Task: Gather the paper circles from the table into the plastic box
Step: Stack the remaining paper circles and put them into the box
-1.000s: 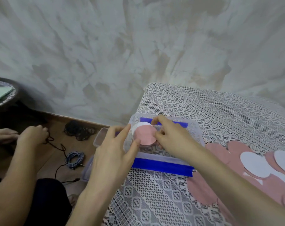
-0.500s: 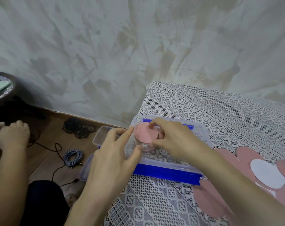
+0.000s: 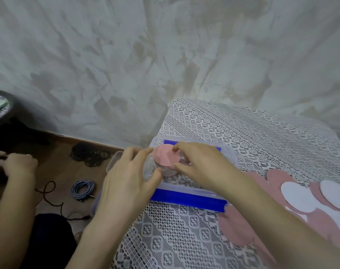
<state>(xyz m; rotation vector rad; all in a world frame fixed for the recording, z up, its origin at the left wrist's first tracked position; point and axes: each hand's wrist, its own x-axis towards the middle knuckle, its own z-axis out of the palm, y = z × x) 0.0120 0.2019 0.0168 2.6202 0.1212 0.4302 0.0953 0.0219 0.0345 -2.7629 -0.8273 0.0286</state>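
The stack of paper circles (image 3: 165, 162) stands inside the left end of the plastic box (image 3: 230, 159). Its axis is almost upright, only a little tilted, and the pink top face looks up. The layered edge shows below the top sheet.

The right hand (image 3: 202, 167) is clamped on the stack: its fingers (image 3: 181, 148) curl over the far edge and the thumb presses the near edge. The left hand (image 3: 126, 183) lies at the other side, with fingers nearly straight and close together. Its thumb is spread apart, and the tip touches the lower near edge of the stack. The clear end wall of the box seems to be between this palm and the stack.

The box lies with its long axis across, from the left fingers toward the right forearm. It has two blue clips, a near clip (image 3: 186, 199) just below the right wrist and a far clip (image 3: 168, 142) just beyond the right fingers.

Right of the right forearm, on the lace-covered worktop (image 3: 243, 129), lie two white circles (image 3: 297, 197) on top of overlapping pink circles (image 3: 277, 177). There are at least four pink ones. The forearm hides part of them, so I cannot tell the exact number.

Left of the left fingers, on the floor, are one blue cable coil (image 3: 82, 189), one black cable bundle (image 3: 89, 155) and one dark cord (image 3: 48, 191). Farther left is another person's hand (image 3: 19, 164).
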